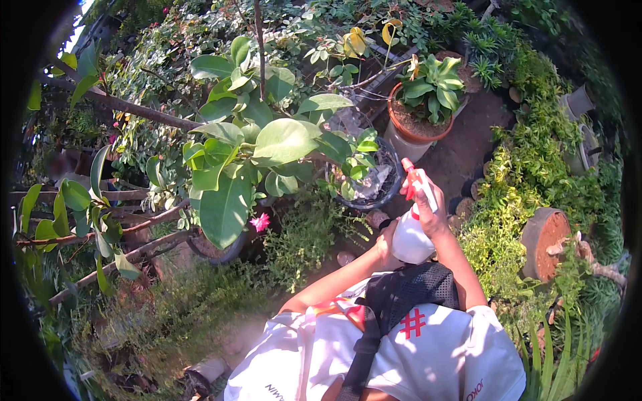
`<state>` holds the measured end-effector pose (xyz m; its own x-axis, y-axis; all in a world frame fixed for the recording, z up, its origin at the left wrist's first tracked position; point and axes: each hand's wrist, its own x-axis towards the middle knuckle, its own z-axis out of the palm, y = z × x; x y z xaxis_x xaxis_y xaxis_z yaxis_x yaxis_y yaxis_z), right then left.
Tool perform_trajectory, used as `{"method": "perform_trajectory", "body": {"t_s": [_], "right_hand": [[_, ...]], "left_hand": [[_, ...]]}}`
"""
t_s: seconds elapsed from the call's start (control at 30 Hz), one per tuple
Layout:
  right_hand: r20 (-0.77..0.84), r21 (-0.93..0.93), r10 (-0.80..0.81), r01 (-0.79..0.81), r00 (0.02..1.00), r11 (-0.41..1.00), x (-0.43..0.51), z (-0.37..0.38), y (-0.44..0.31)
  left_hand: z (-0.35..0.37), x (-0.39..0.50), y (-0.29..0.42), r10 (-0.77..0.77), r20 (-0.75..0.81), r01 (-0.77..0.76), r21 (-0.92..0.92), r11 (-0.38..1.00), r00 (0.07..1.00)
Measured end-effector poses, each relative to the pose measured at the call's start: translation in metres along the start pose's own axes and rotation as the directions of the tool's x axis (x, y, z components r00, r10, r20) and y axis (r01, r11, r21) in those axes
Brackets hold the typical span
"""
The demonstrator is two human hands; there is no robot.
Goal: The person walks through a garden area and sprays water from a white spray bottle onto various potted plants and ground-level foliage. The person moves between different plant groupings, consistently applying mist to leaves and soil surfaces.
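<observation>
A white plastic spray bottle point(412, 238) with a red and white trigger head stands close before my chest, its red nozzle pointing away from me. My right hand point(430, 203) is wrapped round the neck and trigger head. At the bottle's left side is my left hand point(387, 241), its fingers mostly hidden behind the bottle, so its hold is hard to make out. Just beyond the nozzle are a dark round pot point(368, 204) with a leafy plant and crumpled clear plastic in it, and a terracotta-coloured pot point(421, 136) with a broad-leaved plant.
Large-leaved branches point(150, 116) reach in from the left at upper height. A round planter of reddish soil point(545, 244) lies to the right beside a thick bare stem point(597, 260). Dense low greenery point(506, 200) borders a dirt path point(474, 135). A pink flower point(260, 222) shows at centre left.
</observation>
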<state>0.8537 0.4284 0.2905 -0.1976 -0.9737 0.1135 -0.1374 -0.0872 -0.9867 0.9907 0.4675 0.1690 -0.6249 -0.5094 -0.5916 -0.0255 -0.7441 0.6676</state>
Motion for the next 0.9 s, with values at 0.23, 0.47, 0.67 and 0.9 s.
{"method": "perform_trajectory", "body": {"t_s": [0.23,0.47,0.67,0.9], "right_hand": [[0.014,0.188,0.072,-0.073,0.997,0.979,0.060,0.006,-0.050],[0.053,0.160,-0.126,0.116,0.991,0.980,0.110,0.022,-0.042],[0.021,0.128,-0.175,0.171,0.984,0.977,0.122,0.020,-0.033],[-0.140,0.267,0.122,-0.081,0.983,0.960,0.127,-0.018,-0.016]], "left_hand": [[-0.031,0.030,0.077,0.107,-0.321,-0.142,-0.086,0.986,0.941],[-0.051,0.036,0.106,0.167,-0.309,-0.220,-0.145,0.965,0.936],[-0.043,0.035,0.115,0.196,-0.328,-0.212,-0.015,0.977,0.924],[-0.022,0.050,0.129,0.017,-0.349,-0.013,0.013,1.000,0.937]]}}
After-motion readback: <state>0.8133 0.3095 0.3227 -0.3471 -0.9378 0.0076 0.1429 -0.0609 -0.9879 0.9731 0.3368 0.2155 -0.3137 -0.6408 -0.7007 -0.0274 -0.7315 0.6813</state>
